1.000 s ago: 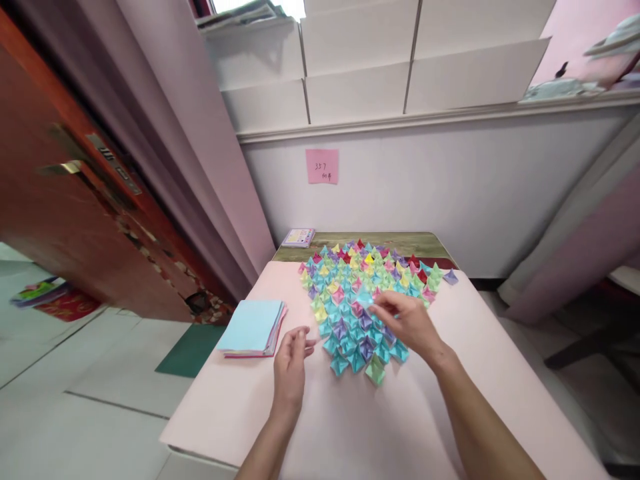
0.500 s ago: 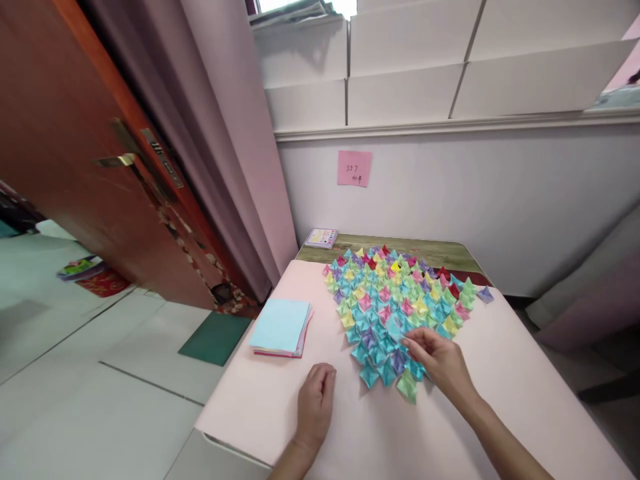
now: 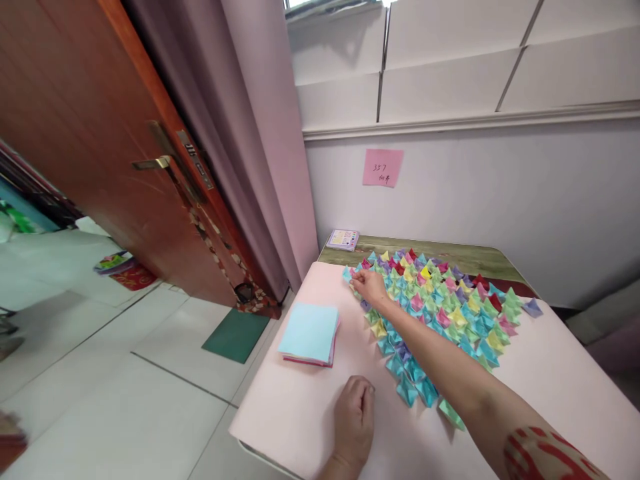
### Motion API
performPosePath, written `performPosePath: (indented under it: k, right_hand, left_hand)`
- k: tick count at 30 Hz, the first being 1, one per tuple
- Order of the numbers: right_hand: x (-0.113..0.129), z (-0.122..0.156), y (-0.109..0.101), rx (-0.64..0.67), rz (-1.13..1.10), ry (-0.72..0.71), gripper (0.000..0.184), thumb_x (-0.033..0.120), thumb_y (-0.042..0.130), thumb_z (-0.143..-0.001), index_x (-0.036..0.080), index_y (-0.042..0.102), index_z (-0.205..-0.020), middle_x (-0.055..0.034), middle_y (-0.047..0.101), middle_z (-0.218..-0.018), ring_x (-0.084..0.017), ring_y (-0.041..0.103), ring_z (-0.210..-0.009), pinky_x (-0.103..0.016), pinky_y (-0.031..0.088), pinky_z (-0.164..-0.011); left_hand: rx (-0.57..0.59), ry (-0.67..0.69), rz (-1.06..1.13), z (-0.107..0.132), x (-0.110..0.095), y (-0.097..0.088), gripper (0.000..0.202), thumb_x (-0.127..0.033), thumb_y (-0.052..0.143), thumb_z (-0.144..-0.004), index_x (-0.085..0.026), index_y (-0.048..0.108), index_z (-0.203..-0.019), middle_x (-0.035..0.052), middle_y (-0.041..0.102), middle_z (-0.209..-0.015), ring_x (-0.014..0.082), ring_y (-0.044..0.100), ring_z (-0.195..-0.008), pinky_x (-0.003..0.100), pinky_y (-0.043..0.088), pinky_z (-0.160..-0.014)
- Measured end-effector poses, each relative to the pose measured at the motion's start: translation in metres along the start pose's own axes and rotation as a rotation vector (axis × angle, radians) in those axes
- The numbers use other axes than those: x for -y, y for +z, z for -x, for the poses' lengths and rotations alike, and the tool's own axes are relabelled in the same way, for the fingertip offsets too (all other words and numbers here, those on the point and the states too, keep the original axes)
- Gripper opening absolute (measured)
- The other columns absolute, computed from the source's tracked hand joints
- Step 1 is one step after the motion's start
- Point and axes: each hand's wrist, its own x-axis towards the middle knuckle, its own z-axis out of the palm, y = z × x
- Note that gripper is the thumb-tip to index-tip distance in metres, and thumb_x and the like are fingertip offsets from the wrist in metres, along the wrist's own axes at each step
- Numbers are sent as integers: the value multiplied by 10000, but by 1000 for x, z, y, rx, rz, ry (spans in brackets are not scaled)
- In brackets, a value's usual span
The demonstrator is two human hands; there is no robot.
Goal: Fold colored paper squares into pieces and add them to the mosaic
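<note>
Many small folded paper pieces (image 3: 443, 317) in blue, green, yellow, pink, red and purple stand close together on the pink-covered table. Across them reaches my right hand (image 3: 371, 288), its fingertips pinched on a light blue folded paper piece (image 3: 347, 274) at the group's far left corner. My forearm hides some of the pieces. Closed in a loose fist, my left hand (image 3: 354, 417) rests on the table near its front, with nothing visible in it. Just beyond that fist lies a stack of square paper (image 3: 309, 331), light blue on top.
A small packet (image 3: 343, 239) lies at the table's back left. One purple piece (image 3: 533, 307) sits apart at the right. Behind is a wall with a pink note (image 3: 383, 167). To the left are a curtain, a wooden door (image 3: 125, 133) and a red bucket (image 3: 131, 273) on the floor.
My right hand has moved from the front of the group to its far left corner, carrying the light blue piece. My left hand stays closed on the table. The view has turned slightly left.
</note>
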Motion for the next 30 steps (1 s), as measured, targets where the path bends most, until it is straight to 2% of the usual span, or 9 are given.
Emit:
performPosePath:
  k: [5,9,15,19,21,23,26,28,30]
  right_hand:
    - [2,-24,37,65,213,60,293,336,578,-954,192,593,-1210,-85,603,-1240,-209,626,-1030,-412,540,-872]
    - [-2,-31,52,90,331,91,305,335,582,-953,186,586,-1219,-87,602,-1238,-211,627,-1030,-417,541,-870]
    - [-2,-37,57,83,417,108,316,336,585,-950,178,581,-1224,-88,604,-1232,-212,630,-1025,-421,543,-865]
    - [6,-28,46,32,413,75,292,350,583,-950,178,603,-1185,-81,624,-1195,-203,636,-998,-408,540,-856]
    - [10,-11,34,-20,396,43,235,361,584,-940,212,656,-1107,-66,669,-1124,-201,652,-957,-355,524,-823]
    - [11,19,18,-77,373,2,219,360,571,-932,255,684,-1087,-47,704,-1079,-207,669,-928,-297,496,-755]
    - [4,83,-6,-127,339,-72,257,410,518,-942,274,714,-1040,-36,731,-1025,-203,686,-871,-264,466,-674]
    - [-8,132,-22,-143,322,-112,298,456,496,-942,274,731,-970,-30,742,-954,-191,691,-779,-258,460,-630]
    - [-25,179,-37,-215,286,-209,332,462,467,-952,271,737,-918,-29,747,-903,-172,684,-679,-252,461,-597]
  left_hand:
    - [10,15,-26,0,3,0,229,-195,385,-959,-205,554,-806,51,607,-821,175,582,-781,267,430,-714]
    - [15,66,-36,0,11,3,223,-171,372,-951,-208,537,-806,51,610,-816,166,591,-777,258,431,-708]
    - [-84,107,-21,3,24,14,223,-173,365,-933,-216,530,-789,49,604,-785,169,587,-749,266,424,-684]
    - [-46,97,-32,3,22,11,205,-166,377,-928,-217,525,-797,49,606,-798,168,590,-756,266,431,-689]
    - [-22,99,-32,2,19,7,192,-158,388,-921,-221,526,-803,49,611,-806,170,596,-764,267,440,-694]
    - [-14,96,-26,1,15,3,182,-162,399,-916,-225,529,-806,50,612,-812,178,600,-772,275,449,-699]
    - [-8,59,1,0,9,-1,179,-174,404,-916,-225,538,-809,55,611,-820,187,602,-784,289,459,-704]
    - [-9,17,33,0,6,-3,183,-178,407,-917,-220,551,-812,54,610,-821,187,602,-786,293,463,-709]
    - [-9,-33,59,-1,4,-4,175,-182,431,-910,-213,575,-816,50,612,-821,183,601,-780,289,467,-701]
